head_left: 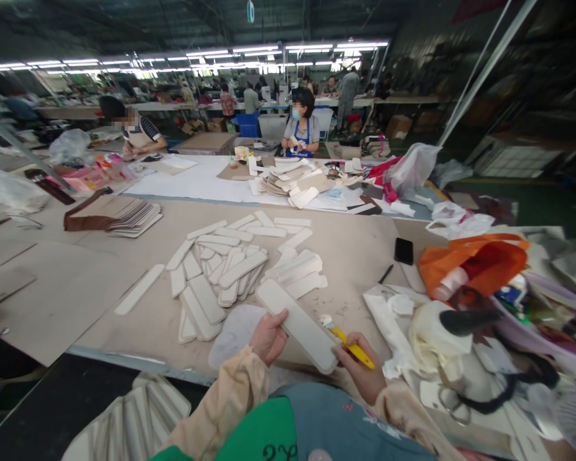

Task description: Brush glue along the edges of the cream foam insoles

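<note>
Fingers (279, 346) of the left hand (269, 338) closed on the left edge of the long pale strip (297, 325), thumb on top; gap small, just the strip's thickness. Right hand (363, 371) curled round the yellow-handled tool (354, 348), fingertips also at the strip's near right end. Exact grip under the tool hidden. Strip is held tilted in front of the torso, over the table (352, 269), far end beside the small stack of pale pieces (300, 272). Tool's whitish head points away from the wearer, just right of the strip. Big loose pile of similar strips (242, 269) lies left of and beyond the held piece; 1 strip (140, 289) sits apart at its left. Right side: black phone (404, 251), dark pen (386, 274), orange bag (499, 253), purple basin (561, 294). Far left: brown-edged stack (120, 216). Across the table, a person in a blue apron (303, 137), hands raised near the chest.
</note>
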Demonstrator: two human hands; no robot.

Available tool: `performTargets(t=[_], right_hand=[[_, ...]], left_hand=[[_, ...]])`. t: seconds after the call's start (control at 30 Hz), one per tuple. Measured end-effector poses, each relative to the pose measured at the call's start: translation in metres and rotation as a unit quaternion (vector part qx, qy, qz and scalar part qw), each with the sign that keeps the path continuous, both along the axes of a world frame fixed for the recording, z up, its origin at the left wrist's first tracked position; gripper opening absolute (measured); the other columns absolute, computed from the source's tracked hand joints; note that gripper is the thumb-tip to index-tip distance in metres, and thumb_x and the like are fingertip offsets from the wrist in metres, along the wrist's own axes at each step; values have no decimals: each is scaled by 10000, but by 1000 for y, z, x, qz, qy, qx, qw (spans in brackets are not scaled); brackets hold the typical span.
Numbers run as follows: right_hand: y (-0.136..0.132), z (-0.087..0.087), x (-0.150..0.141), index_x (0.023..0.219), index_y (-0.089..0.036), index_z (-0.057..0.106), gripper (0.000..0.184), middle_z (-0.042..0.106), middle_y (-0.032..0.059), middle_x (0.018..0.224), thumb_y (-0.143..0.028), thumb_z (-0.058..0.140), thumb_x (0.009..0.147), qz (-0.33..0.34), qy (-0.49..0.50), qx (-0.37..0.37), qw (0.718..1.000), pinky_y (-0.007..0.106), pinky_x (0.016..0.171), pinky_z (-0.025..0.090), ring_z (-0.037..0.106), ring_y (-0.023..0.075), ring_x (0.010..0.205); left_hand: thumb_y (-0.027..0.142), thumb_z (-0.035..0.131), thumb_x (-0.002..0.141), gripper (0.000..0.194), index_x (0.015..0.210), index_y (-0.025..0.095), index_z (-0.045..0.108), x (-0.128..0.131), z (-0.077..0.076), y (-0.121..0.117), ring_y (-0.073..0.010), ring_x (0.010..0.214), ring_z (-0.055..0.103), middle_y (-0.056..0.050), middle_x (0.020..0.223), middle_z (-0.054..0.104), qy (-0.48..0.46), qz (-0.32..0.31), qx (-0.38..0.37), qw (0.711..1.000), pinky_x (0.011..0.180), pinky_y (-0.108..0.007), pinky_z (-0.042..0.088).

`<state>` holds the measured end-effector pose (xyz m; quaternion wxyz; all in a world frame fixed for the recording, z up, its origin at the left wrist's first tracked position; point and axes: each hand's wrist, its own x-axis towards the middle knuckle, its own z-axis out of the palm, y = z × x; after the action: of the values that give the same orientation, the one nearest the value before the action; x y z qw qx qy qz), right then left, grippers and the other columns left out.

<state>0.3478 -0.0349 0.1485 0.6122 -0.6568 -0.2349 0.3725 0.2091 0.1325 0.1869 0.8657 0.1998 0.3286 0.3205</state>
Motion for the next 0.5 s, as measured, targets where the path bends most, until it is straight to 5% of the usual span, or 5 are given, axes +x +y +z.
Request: performTargets(t=[0.13,0.27,0.5], right_hand=[[5,4,-6,784,-234,444,364,553,-52,671,-418,741,685,-13,-5,0,1000,232,555,503,534,126,595],[10,4,-13,796,-242,459,385,588,-44,683,-465,743,661,-44,-10,-6,999,241,577,521,576,142,608],[9,3,-8,830,-243,459,409,690,43,912,-552,687,691,-62,-33,-24,997,330,704,575,677,214,714]], left_hand=[[89,711,655,585,1203,165,522,-5,-7,-8,-246,975,651,-91,1002,704,18,-51,4,999,893,-396,508],[69,696,608,591,1169,168,538,-10,-16,-4,-248,957,655,-90,958,706,36,-33,-11,999,859,-384,515],[120,683,581,425,988,209,601,-42,-22,73,-272,954,649,-85,934,708,127,-5,84,988,784,-374,518]])
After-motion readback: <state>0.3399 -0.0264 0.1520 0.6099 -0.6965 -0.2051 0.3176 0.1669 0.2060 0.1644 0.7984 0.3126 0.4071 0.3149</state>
